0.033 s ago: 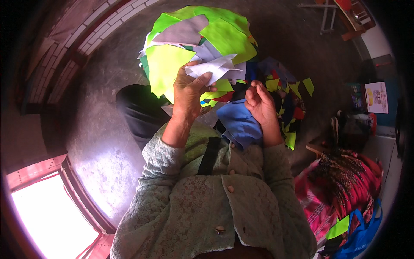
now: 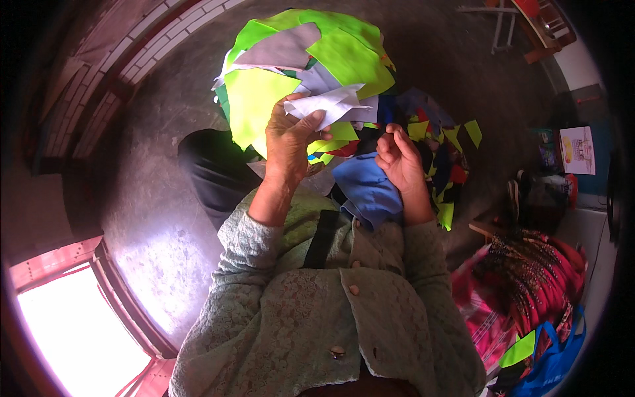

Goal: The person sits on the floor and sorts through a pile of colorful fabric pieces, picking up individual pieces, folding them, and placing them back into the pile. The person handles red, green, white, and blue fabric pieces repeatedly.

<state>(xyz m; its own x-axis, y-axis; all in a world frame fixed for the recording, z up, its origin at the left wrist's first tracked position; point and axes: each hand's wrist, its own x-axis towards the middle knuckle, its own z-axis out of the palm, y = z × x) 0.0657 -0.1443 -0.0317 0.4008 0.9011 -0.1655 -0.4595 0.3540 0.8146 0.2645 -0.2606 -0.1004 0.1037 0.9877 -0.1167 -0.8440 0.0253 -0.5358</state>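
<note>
My left hand [image 2: 291,137] is closed on a folded white fabric scrap [image 2: 334,101], pinching it between thumb and fingers. Just beyond it rises a big heap of cloth pieces [image 2: 354,59], mostly neon yellow-green, with some grey and white ones. Off to the right, my right hand [image 2: 400,155] is raised with its fingers curled and thumb pressed in. Whatever those fingers hold, if anything, is too small to make out. A blue cloth [image 2: 367,185] lies over my lap beside the right hand.
Small yellow, red and dark scraps [image 2: 450,169] lie on the floor at the right. Further right stand a pink and dark patterned cloth [image 2: 529,284] and a blue bag [image 2: 555,360]. A wooden stool or bench [image 2: 542,40] is at the far right. Bright light enters through an opening [image 2: 83,334] at lower left.
</note>
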